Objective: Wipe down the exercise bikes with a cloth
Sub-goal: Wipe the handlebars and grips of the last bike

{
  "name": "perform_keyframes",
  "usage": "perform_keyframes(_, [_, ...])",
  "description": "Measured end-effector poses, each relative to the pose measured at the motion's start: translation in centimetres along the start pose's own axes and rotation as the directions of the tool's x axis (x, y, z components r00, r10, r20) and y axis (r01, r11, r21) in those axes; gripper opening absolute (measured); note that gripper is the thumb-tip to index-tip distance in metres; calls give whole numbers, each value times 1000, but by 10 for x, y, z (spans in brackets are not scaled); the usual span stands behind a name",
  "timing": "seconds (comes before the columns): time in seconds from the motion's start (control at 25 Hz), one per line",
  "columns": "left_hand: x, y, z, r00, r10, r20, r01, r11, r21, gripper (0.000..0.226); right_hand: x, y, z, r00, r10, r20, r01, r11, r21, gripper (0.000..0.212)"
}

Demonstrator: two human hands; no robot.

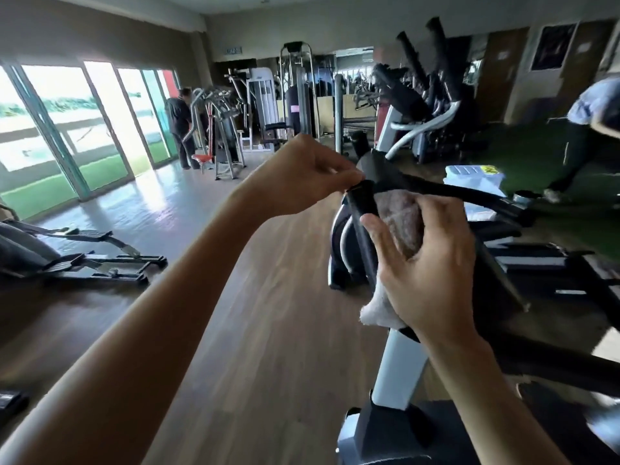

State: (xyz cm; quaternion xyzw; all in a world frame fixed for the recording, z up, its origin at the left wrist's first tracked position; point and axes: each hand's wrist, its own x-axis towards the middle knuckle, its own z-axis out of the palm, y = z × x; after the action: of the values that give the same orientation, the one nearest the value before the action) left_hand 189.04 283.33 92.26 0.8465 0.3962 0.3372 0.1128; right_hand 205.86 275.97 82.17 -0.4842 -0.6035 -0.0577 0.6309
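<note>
Here is the exercise bike (pixel 396 370), close in front of the person, and everything sits around its black handlebar (pixel 364 209). The left hand (pixel 302 176) is up at the top end of that bar, fingers curled in and pinching the tip. Just below it, the right hand (pixel 426 260) clutches the cloth (pixel 402 226), fingers wrapped round a bunched wad pressed against the bar's side, with a pale tail (pixel 375 310) hanging down toward the white post (pixel 399 367).

That cloth looks soft, light and floppy; I'd say it wants holding bunched in the palm, as it is, so the loose end doesn't flap or snag. The bar looks rigid, probably with a rubbery grip, so it should take firm pressure without shifting, and the top end is the sensible place to steady it.

Beyond the bar, a plastic tub (pixel 474 179) rests further back, and weight machines (pixel 255 112) line the far wall.
</note>
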Motion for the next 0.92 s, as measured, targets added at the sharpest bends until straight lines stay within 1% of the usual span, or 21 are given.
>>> perform_keyframes(0.08, [0,-7,1,998,63,8,-62,995,-82,18,-7,-2,-2,999,-25,-41,22,997,-70,54])
perform_keyframes(0.2, [5,-14,4,989,147,21,-143,978,-150,15,-22,-13,4,991,-64,-118,52,993,-104,51])
perform_keyframes(0.28, [7,-16,3,984,174,48,-161,966,-201,16,-25,-18,15,995,-60,-78,44,981,-187,57])
perform_keyframes(0.4, [9,-20,2,970,222,95,-190,946,-263,15,-19,-22,31,999,-48,-10,40,920,-390,63])
perform_keyframes(0.44, [9,-21,2,973,207,102,-167,938,-304,19,-14,-24,36,998,-61,-7,52,897,-439,63])
perform_keyframes(0.56, [10,-21,2,985,121,122,-53,889,-455,42,1,-33,50,995,-93,-43,54,835,-547,61])
perform_keyframes(0.64, [9,-22,4,984,128,120,-58,881,-469,40,-1,-34,50,996,-91,-22,63,830,-553,60])
perform_keyframes(0.76, [4,-24,6,989,110,95,-53,882,-468,32,-30,-24,32,995,-92,37,98,851,-516,57])
perform_keyframes(0.84, [0,-24,8,989,111,99,-52,880,-472,34,-41,-19,26,996,-84,22,83,853,-516,56])
perform_keyframes(0.92, [-1,-24,9,989,105,99,-48,887,-460,37,-25,-22,35,996,-91,1,77,832,-550,55])
